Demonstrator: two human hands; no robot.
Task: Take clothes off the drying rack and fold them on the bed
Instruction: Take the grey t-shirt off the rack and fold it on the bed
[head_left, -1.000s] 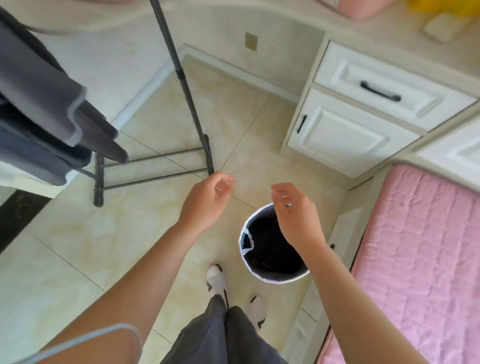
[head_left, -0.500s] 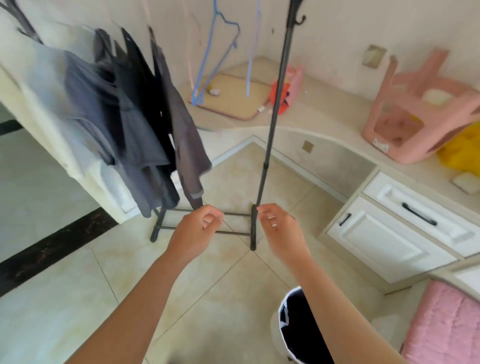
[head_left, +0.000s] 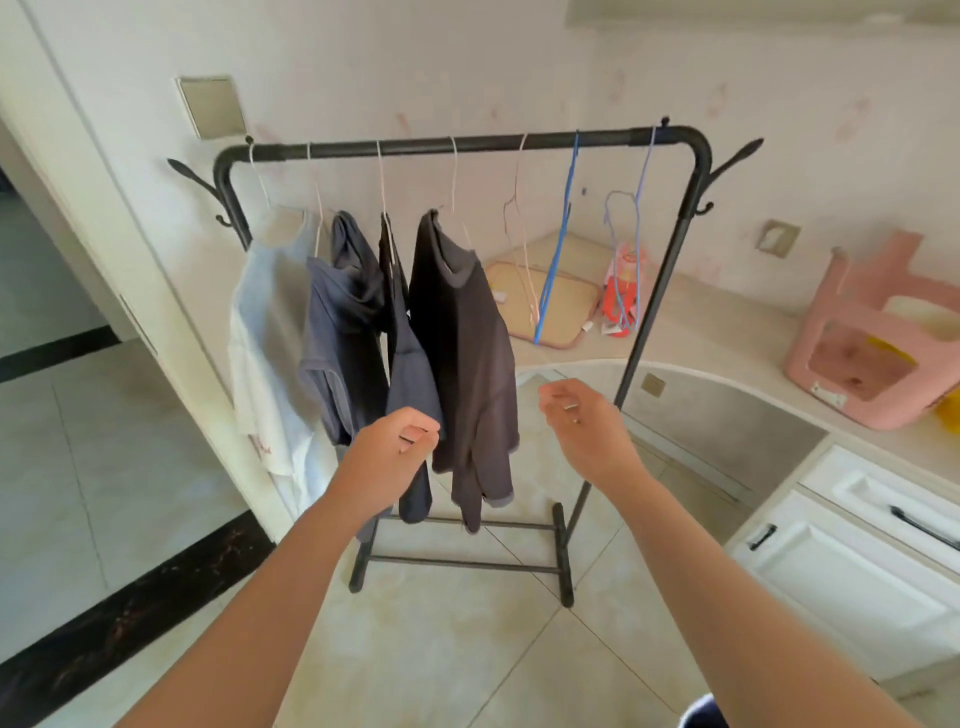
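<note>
The left hand (head_left: 388, 453) covered the lower hem of the navy garment (head_left: 410, 374), so whether its fingers (head_left: 415, 434) touched cloth could not be told. The grey-blue shirt (head_left: 337, 332) hid much of the white shirt (head_left: 265, 338) behind it. A print low on the white shirt was too blurred to read. The pink stool (head_left: 862, 343) on the worktop (head_left: 727, 332) was cut off by the right edge. A dark object (head_left: 701, 714) at the bottom edge showed only its rim.

A black drying rack (head_left: 467, 143) stands on the tiled floor (head_left: 452, 654), carrying four hung garments (head_left: 462, 353).
</note>
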